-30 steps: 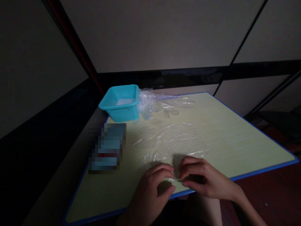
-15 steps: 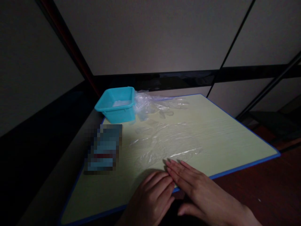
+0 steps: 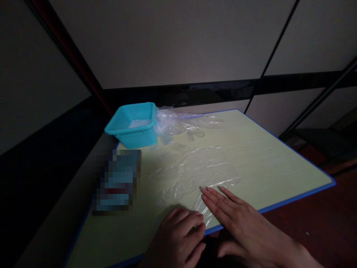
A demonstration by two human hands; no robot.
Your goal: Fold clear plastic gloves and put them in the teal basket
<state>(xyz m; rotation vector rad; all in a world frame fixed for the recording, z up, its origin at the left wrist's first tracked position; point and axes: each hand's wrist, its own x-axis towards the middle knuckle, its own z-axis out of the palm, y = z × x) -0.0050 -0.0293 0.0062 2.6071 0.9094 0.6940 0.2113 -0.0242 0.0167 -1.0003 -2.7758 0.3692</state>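
Note:
A clear plastic glove [image 3: 192, 171] lies spread flat on the pale green board [image 3: 264, 156] with a blue rim. My right hand [image 3: 237, 219] lies flat on the glove's near end, fingers stretched out and pointing away to the left. My left hand [image 3: 178, 238] rests beside it at the board's front edge, fingers curled down onto the near corner of the plastic; whether it pinches the film is unclear.
A turquoise plastic tub [image 3: 132, 126] stands at the board's far left corner, with a pile of clear plastic gloves [image 3: 181, 123] beside it. A blurred flat pack [image 3: 117, 182] lies on the left. Dark wood table [image 3: 320, 223] shows to the right.
A second ago both hands pinched the glove's near edge. My right hand has since opened flat onto the plastic and slid forward, and my left has drawn slightly back.

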